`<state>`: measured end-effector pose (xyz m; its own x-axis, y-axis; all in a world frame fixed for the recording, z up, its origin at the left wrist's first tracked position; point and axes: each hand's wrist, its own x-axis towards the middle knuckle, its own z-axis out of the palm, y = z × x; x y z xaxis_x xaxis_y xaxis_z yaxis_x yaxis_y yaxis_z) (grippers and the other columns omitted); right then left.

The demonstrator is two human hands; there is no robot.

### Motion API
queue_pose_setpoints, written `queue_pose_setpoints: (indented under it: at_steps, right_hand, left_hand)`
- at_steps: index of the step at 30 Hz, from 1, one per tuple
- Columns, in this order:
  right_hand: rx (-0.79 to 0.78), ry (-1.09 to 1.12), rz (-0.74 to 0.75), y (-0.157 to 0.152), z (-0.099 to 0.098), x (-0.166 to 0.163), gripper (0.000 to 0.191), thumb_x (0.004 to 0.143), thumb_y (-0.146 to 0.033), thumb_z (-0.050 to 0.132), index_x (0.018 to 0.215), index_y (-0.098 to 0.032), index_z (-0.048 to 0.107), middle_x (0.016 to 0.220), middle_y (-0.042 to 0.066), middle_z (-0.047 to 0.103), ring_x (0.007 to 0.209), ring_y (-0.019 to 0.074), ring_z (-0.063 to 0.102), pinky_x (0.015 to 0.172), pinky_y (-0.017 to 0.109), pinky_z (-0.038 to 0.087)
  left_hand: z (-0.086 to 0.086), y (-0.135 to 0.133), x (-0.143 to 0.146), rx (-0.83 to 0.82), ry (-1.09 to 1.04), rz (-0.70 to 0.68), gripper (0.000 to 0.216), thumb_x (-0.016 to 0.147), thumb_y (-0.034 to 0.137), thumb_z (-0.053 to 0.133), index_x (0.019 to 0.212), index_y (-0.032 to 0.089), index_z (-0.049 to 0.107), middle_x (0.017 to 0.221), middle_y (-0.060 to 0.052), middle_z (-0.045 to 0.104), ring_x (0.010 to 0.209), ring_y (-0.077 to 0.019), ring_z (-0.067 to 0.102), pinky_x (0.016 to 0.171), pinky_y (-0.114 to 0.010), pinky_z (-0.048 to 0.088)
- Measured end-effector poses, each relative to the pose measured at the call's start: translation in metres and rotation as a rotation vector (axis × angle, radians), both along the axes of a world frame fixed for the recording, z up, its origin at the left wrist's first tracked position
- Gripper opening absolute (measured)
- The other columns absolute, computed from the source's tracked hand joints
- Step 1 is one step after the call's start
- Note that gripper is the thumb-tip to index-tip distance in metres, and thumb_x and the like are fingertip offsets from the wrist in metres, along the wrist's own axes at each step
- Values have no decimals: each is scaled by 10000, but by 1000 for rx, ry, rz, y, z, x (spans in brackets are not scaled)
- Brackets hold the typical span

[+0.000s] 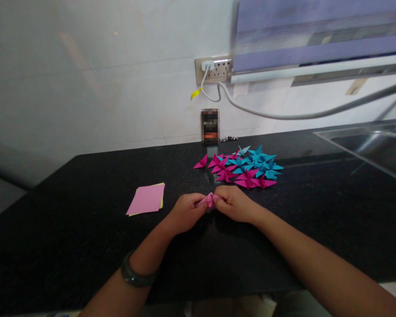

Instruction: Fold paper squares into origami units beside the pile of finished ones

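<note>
My left hand [185, 212] and my right hand [235, 204] meet at the middle of a black counter [69, 211]. Both pinch a small folded piece of pink paper [210, 200] held between their fingertips just above the counter. A dark bangle sits on my left wrist. Behind my hands lies a pile of folded paper shapes [247, 168], magenta and blue. To the left of my hands lies a small stack of flat paper squares [146, 199], pink on top with yellow under it.
A phone [210, 126] leans upright against the white tiled wall behind the pile. Above it a wall socket [214, 69] holds a white plug and cable. A metal sink [366, 147] is at the right, a purple blind above.
</note>
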<state>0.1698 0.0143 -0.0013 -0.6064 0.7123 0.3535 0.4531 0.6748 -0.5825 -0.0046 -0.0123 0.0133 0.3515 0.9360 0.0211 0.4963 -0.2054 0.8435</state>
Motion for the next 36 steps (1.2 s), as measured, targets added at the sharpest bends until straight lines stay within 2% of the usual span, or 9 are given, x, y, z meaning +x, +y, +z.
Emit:
queue_pose_setpoints:
  at_steps: [3,9,15,17,24,27,30,33,36]
  right_hand:
    - [-36,8,-8,-1,2,0,207,756,-163,447,550,-149,441,550,-35,408,500,67,370,493,197,256]
    - [-210,76,-56,0,2,1,232,786,-182,404,564,-149,460,535,-33,427,501,74,387,471,187,265]
    - [-119,45,-25,-1,3,0,240,776,-193,432,541,-148,450,536,-33,413,494,68,375,477,192,270]
    - [-153,61,-36,-1,3,0,239,776,-193,431,543,-148,456,534,-29,428,498,72,396,478,191,287]
    - [-534,287,15,-2,1,-2,189,784,-202,390,636,-141,492,560,-19,511,496,77,507,473,177,388]
    - [-678,389,60,-1,-1,-4,160,761,-205,414,646,-138,503,574,-17,526,498,78,520,496,193,426]
    - [-901,567,87,-1,-4,-7,118,724,-211,461,646,-136,507,575,-13,540,478,82,518,496,224,469]
    - [-1115,729,103,-1,-4,-8,84,704,-185,490,650,-127,518,545,-8,553,452,82,515,477,240,497]
    - [-1264,811,140,0,-4,-7,77,719,-151,480,691,-112,540,543,17,587,453,93,544,477,247,515]
  left_hand:
    - [-2,2,-2,-48,-29,6,260,754,336,511,727,129,666,671,-31,645,638,-140,552,616,-239,406]
    - [-6,5,-3,-277,-306,13,253,718,334,574,787,104,654,719,-55,654,666,-137,572,650,-255,439]
    - [-4,4,-1,-174,-229,12,302,735,396,554,742,107,641,662,-31,614,626,-118,523,609,-237,402]
    - [-4,4,0,-187,-268,16,291,736,390,553,737,110,633,661,-27,608,627,-117,521,614,-240,404]
    - [-13,3,3,-314,-537,60,274,714,378,599,698,105,608,624,-17,590,582,-92,517,598,-224,412]
    - [-16,3,3,-442,-705,44,244,707,354,621,691,114,583,615,-8,581,554,-77,518,576,-214,412]
    - [-15,3,4,-592,-798,57,220,693,328,640,694,119,568,598,-6,584,511,-74,526,539,-209,422]
    - [-14,4,3,-699,-846,94,250,735,363,588,706,115,579,569,-15,591,472,-79,537,493,-203,426]
    - [-15,5,2,-746,-878,115,293,790,373,514,704,104,589,547,-21,590,447,-82,539,466,-203,431]
